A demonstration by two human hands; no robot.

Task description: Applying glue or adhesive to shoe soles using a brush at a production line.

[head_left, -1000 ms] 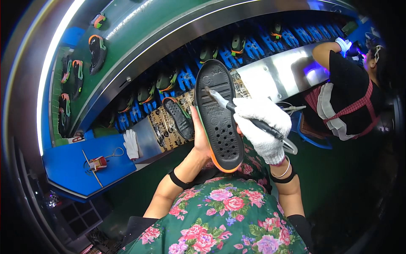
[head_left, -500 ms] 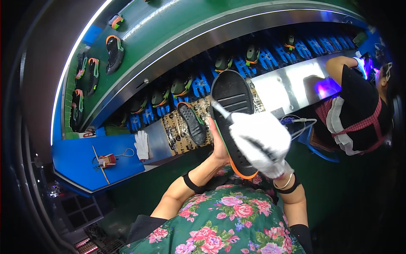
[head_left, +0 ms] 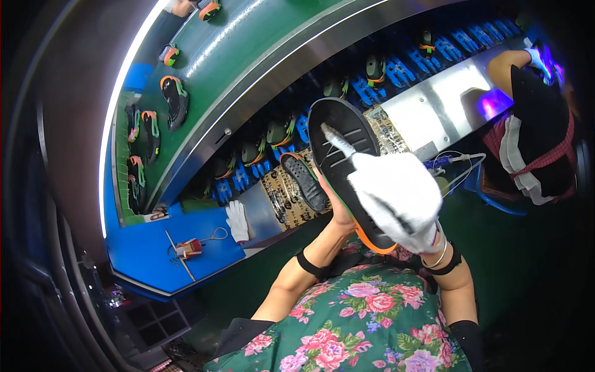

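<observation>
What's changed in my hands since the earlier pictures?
The white-gloved right hand moved across the black, orange-edged shoe sole, covering most of its holes; the grey-necked brush it holds shifted toward the sole's upper end. Nothing was let go: the bare left hand still supports the sole.

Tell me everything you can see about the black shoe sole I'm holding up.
The black sole looks like matte rubber or foam: long, round-ended, with a raised rim, crosswise bars in its upper part, green edging on the left and orange around the near end. It's tilted, bare left hand supporting its left side. The gloved right hand hides much of its lower part; a brush-like tool appears to touch its upper part.
</observation>
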